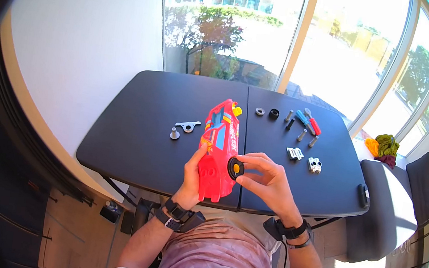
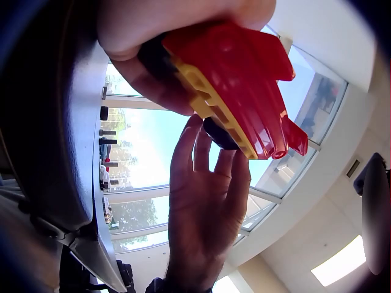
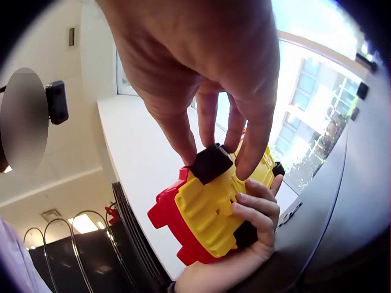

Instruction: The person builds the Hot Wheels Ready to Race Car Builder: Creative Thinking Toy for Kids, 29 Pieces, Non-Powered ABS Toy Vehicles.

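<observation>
A red toy car with a yellow underside is held up over the near edge of the table, its nose pointing away. My left hand grips it from the left, with fingers across the underside in the right wrist view. My right hand pinches a black wheel with a yellow hub between thumb and fingers, at the car's right side near its rear. In the left wrist view the right fingertips lie right at that wheel. On the table left of the car are a white bracket and a grey peg.
The dark folding table also bears a grey ring, a black ring, several bolts, a blue-handled tool, a red-handled tool and two silvery parts. A grey seat stands to the right.
</observation>
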`<state>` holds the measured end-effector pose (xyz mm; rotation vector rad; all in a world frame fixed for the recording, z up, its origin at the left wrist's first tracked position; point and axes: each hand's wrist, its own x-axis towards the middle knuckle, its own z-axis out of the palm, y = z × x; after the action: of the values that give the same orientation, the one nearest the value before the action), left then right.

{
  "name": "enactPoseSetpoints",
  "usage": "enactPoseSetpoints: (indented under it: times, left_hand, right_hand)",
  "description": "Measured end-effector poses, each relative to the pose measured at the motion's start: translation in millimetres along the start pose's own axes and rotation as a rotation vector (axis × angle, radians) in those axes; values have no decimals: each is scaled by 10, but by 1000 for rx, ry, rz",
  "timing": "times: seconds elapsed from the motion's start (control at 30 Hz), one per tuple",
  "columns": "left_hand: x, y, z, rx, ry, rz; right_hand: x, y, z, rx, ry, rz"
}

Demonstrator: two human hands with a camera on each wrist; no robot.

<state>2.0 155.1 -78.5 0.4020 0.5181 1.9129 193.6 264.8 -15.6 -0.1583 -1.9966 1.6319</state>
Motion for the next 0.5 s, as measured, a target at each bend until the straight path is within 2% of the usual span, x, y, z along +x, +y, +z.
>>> enactPoseSetpoints:
  times: [0.13,0.23,0.5]
  left_hand:
    - [0,-1,8,13,1,16]
    - [-21,5,16,32,-1,18]
    - [-25,16,-14,26,-30,5]
  right_hand:
    - [-38,45,58,135,-7,38]
    - [-43,77,95,130,-7,-4]
    - [-66,165,117,146,-9,32]
